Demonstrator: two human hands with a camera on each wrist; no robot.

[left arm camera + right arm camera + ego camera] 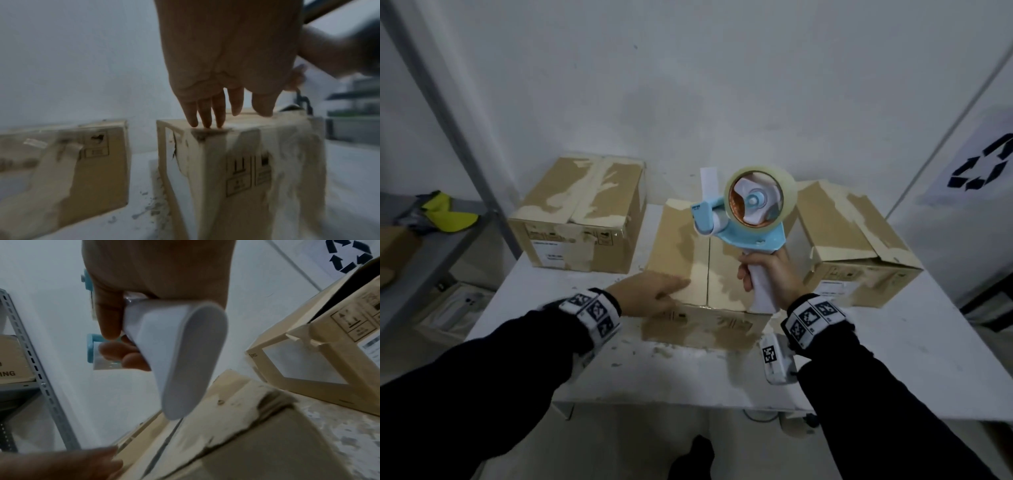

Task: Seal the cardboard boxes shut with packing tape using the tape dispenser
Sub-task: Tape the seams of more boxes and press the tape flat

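While the right grip [767, 274] curls round the white handle of the blue plastic tape dispenser [743, 212], held upright above the middle cardboard box [688, 246], the left grip [650, 291] lies flat, fingers [205, 116] straight, on its closed flaps. Two more worn boxes flank it on the white counter [893, 359].

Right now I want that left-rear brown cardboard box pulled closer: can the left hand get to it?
Probably yes: the left hand lies flat on the middle box; nothing stands between it and the left-rear box.
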